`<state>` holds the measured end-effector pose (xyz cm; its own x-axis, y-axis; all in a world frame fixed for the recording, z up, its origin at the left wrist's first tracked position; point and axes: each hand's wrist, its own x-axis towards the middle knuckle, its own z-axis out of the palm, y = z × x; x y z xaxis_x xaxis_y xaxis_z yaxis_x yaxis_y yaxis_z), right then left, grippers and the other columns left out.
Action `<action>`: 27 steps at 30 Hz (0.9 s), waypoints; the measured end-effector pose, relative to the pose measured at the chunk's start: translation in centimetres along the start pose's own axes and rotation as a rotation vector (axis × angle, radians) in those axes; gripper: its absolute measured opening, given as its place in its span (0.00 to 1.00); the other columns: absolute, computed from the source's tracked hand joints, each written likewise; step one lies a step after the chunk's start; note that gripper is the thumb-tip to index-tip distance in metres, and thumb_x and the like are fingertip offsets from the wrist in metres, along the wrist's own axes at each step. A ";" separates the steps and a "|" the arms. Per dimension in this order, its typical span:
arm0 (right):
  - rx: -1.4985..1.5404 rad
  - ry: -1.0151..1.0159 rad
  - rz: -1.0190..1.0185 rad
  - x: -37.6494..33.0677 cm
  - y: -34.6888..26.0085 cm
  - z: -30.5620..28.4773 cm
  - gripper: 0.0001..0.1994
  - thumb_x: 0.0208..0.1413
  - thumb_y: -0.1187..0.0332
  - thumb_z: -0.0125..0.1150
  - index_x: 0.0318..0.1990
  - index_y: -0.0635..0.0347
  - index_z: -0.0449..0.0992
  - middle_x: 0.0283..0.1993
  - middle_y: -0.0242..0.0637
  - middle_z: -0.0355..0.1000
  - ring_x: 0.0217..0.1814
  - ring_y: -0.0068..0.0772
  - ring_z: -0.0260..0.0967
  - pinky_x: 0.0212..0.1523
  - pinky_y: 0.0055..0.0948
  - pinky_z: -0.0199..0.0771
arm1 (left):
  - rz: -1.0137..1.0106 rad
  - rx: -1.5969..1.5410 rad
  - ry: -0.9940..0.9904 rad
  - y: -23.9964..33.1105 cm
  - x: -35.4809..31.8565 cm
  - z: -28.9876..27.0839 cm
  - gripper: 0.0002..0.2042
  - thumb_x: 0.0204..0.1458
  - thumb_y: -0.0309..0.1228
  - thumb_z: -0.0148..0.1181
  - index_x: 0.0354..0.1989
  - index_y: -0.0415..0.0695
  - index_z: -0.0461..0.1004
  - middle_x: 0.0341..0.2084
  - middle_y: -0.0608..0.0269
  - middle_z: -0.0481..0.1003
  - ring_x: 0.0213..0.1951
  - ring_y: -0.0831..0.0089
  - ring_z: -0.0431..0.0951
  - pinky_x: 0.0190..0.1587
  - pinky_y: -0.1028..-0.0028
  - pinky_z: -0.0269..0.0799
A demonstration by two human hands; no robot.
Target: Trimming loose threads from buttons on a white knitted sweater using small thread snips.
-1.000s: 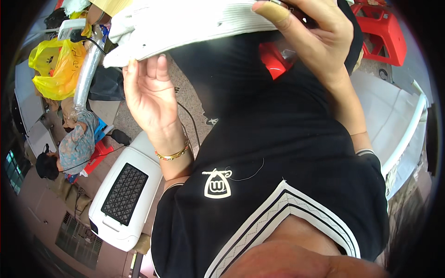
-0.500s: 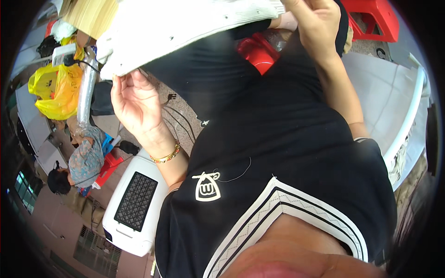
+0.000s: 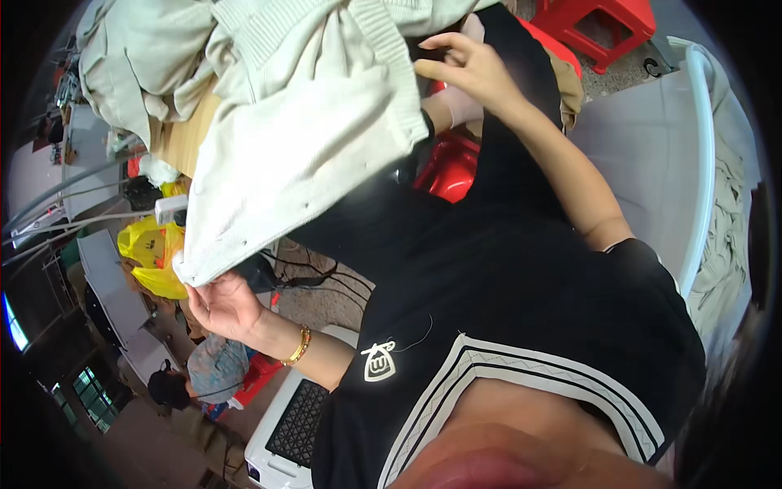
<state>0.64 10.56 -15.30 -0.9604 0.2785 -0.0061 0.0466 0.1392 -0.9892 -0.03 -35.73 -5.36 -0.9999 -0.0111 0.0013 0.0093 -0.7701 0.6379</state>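
A cream knitted cardigan (image 3: 301,147) is spread across the top of the view, its ribbed edging bunched at the far side. Small dark spots dot the front edge nearest me. My left hand (image 3: 228,308) pinches the lower left corner of this edge, holding it stretched toward me. Beyond the cardigan's right end, my right hand (image 3: 472,72) is lifted with thumb and fingers apart, and nothing shows between them. Under the cardigan, part of a pale wooden tabletop (image 3: 186,140) shows. More cream knitwear (image 3: 147,61) is heaped at the far left.
A tub with a pale blue rim (image 3: 698,155) stands at my right, knitted cloth (image 3: 721,244) beside its rim. Red stools (image 3: 603,28) are at the far right. Yellow bags (image 3: 159,257), cables (image 3: 326,281), a white unit (image 3: 281,452) and a seated person (image 3: 213,371) are left.
My right hand has let go of the cardigan's right end and opened. My left hand, still pinching the corner, has come lower in view, and more of the cardigan shows.
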 end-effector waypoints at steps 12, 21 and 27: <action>-0.734 -0.014 -0.266 8.3 -5.2 0.6 0.16 0.53 0.53 0.61 0.34 0.56 0.82 0.30 0.46 0.78 0.34 0.50 0.77 0.35 0.44 0.76 | 0.270 1.486 -0.281 -9.8 1.6 11.1 0.35 0.47 0.22 0.68 0.66 0.39 0.61 0.66 0.49 0.59 0.68 0.56 0.57 0.70 0.63 0.47; -0.649 -0.169 -0.171 11.9 -5.6 0.8 0.22 0.49 0.49 0.64 0.30 0.64 0.80 0.28 0.50 0.76 0.33 0.49 0.76 0.36 0.44 0.74 | 0.398 1.752 -0.686 -11.6 2.7 14.8 0.45 0.41 0.28 0.73 0.71 0.45 0.54 0.70 0.47 0.53 0.72 0.47 0.49 0.71 0.55 0.48; 0.713 -0.184 -0.230 16.6 -22.5 2.3 0.14 0.58 0.60 0.64 0.22 0.52 0.74 0.11 0.19 0.56 0.09 0.15 0.46 0.12 0.24 0.41 | 0.438 1.590 -0.754 -11.5 4.5 15.2 0.57 0.34 0.31 0.78 0.73 0.39 0.44 0.71 0.41 0.47 0.72 0.48 0.48 0.72 0.59 0.48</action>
<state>-16.94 9.89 6.54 -0.9576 0.1457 0.2484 -0.2880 -0.4886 -0.8236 -4.69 -17.21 -1.03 -0.7191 0.5850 0.3751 0.6821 0.4909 0.5420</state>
